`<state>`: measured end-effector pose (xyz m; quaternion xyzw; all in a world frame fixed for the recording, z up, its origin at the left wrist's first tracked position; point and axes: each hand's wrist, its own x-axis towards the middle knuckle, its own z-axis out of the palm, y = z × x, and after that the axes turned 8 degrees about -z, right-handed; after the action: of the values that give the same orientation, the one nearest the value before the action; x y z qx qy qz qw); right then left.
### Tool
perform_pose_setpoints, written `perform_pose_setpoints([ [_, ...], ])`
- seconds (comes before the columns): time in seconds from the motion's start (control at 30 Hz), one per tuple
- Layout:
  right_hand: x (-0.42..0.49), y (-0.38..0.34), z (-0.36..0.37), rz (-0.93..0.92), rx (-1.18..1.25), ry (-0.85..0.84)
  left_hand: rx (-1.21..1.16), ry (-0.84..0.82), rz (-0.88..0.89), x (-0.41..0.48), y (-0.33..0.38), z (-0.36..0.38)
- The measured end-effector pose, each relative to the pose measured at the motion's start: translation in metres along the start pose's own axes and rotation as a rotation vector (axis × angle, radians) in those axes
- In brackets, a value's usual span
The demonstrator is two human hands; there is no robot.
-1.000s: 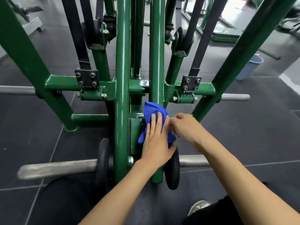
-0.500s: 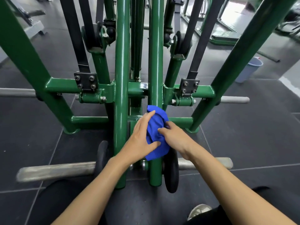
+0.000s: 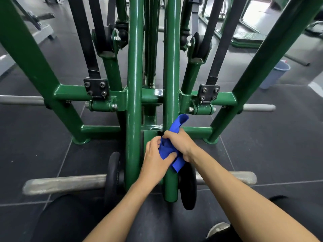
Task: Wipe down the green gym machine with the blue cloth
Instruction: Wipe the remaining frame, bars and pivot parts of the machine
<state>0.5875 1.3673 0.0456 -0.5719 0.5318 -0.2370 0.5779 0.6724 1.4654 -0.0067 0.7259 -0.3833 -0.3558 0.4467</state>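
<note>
The green gym machine (image 3: 134, 95) fills the view, with two upright green posts side by side in the middle. A bunched blue cloth (image 3: 168, 151) is held against the right post, low down. My left hand (image 3: 155, 159) grips the cloth from the left, thumb and fingers curled into it. My right hand (image 3: 180, 142) grips it from the right; one end of the cloth sticks up above the knuckles and another hangs below. Part of the cloth is hidden between both hands.
Black weight plates (image 3: 187, 187) sit on a grey bar (image 3: 64, 183) at the foot of the posts. Black straps (image 3: 216, 60) run up on both sides. A pale blue bucket (image 3: 275, 74) stands on the dark floor at the right. My knees and a shoe (image 3: 217, 228) are at the bottom.
The cloth was spread flat under my left palm; now both hands bunch it together. It has shifted to the right side of the right post, one end poking upward.
</note>
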Motion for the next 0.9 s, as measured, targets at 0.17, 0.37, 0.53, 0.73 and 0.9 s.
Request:
perform_pose_setpoints([
  [0.17, 0.001, 0.004, -0.003, 0.023, 0.184, -0.069, -0.027, -0.014, 0.005, 0.005, 0.012, 0.002],
  [0.37, 0.006, 0.009, -0.007, -0.061, 0.125, -0.092, -0.001, 0.000, 0.025, 0.017, 0.023, -0.002],
  [0.53, 0.006, -0.007, -0.013, -0.115, 0.406, 0.057, -0.064, 0.062, 0.117, 0.022, 0.036, -0.002],
  [0.73, 0.015, -0.003, -0.030, -0.059, 1.013, 0.326, -0.053, 0.092, 0.193, 0.025, 0.044, 0.000],
  [0.9, 0.010, -0.009, -0.030, -0.024, 1.155, 0.339, 0.004, 0.102, 0.256, 0.021, 0.046, 0.001],
])
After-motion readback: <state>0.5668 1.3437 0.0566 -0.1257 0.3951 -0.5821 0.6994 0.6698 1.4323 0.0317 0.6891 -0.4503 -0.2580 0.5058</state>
